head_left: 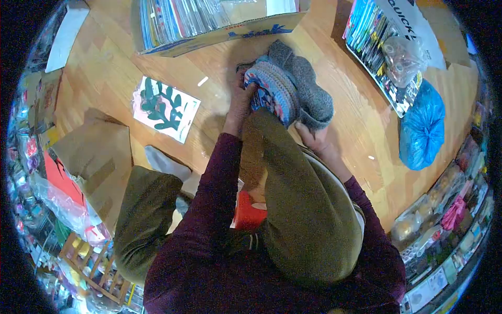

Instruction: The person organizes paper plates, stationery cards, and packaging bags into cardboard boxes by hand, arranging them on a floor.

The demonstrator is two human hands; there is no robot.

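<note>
A patterned knitted sock [285, 86], light blue with pink and dark blue, is at the end of my bent right leg. My left hand [243, 99] is closed on its left edge, with the thumb on the patterned part. Against its far right side is a thick grey knitted sock [315, 99]. My right hand [316, 140] is at the near end of the grey sock, thumb up, with the other fingertips partly hidden under it. The olive trouser leg [308, 199] runs up between my arms. My left foot [167, 163] is in a pale grey sock on the floor.
A cardboard box [225, 36] of plastic-sleeved items stands ahead. On the right are a packed box [374, 68], a clear plastic bag [403, 60] and a tied blue bag [422, 125]. A leaf-print card [166, 109] and brown cardboard [97, 162] lie left. Packaged goods line both sides.
</note>
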